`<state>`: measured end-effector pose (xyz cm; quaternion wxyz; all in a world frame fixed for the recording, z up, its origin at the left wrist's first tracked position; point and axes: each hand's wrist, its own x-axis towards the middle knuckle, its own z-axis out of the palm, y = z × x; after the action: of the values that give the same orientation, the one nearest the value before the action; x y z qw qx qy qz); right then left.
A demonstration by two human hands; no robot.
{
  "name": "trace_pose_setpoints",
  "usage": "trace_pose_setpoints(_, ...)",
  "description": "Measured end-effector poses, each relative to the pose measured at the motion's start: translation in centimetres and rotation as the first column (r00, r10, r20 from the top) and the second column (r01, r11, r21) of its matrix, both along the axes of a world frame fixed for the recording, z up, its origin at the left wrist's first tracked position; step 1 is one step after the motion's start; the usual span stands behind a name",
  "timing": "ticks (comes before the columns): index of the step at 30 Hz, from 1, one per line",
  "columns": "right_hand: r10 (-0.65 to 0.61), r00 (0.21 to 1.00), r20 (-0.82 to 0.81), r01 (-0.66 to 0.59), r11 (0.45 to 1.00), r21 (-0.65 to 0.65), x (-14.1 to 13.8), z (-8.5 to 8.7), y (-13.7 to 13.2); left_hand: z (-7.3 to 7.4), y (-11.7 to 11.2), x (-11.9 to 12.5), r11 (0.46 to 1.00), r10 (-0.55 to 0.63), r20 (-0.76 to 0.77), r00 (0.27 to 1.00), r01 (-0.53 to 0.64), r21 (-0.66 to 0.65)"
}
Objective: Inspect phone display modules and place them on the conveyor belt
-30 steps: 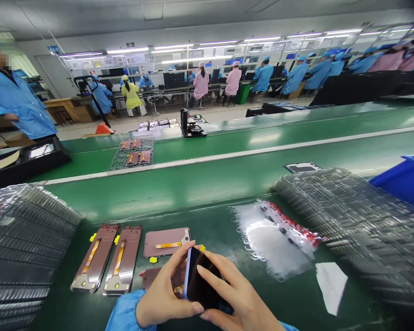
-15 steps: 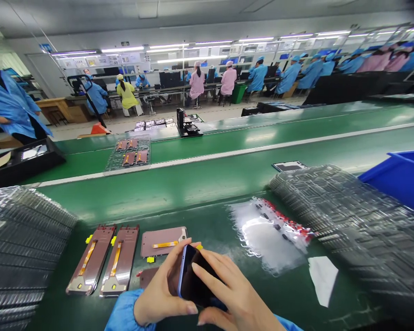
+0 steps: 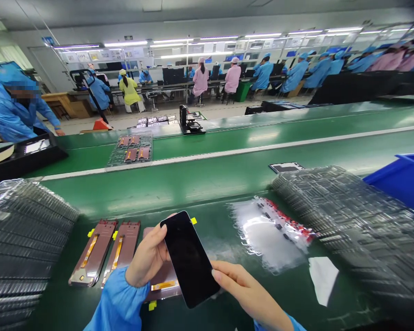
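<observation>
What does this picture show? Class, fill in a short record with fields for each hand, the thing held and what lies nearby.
Smartphone: dark screen facing up, tilted
Left hand: grips its left edge
Right hand: fingertips on its lower right edge
Beneath and left: copper-coloured panels with orange flex cables
Both sides: stacks of clear trays
Far right: blue bin

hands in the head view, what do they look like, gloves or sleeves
The left hand and right hand are bare, no gloves or rings showing. A loose bright blue sleeve covers the left arm; a sliver of the same blue shows at the right wrist.
</observation>
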<state>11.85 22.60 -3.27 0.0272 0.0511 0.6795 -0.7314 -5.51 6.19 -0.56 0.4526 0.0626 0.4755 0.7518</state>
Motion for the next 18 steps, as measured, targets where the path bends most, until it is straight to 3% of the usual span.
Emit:
trace_pose_setpoints(3,-0.011,1.000,0.013,0.013,0.986,-0.168,-0.1,-0.8,-0.5,0.0,0.1,-0.2,1.000,-0.009,0.006,1.000,0.009,-0.003)
trace_pose_setpoints(8,-0.161,0.987,0.007,0.158,0.960,-0.229,-0.2,-1.4,-0.7,0.1,0.3,1.0,0.986,-0.159,-0.147,0.976,0.165,0.024)
trace_pose_setpoints(12,-0.302,0.953,0.017,0.296,0.920,-0.255,-0.1,-1.6,-0.4,-0.6,0.0,2.8,0.929,-0.362,-0.260,0.895,0.323,-0.181)
trace_pose_setpoints(18,-0.361,0.932,0.017,0.353,0.901,-0.252,0.0,-2.1,-0.4,-1.1,0.1,4.9,0.897,-0.358,-0.348,0.866,0.215,-0.387)
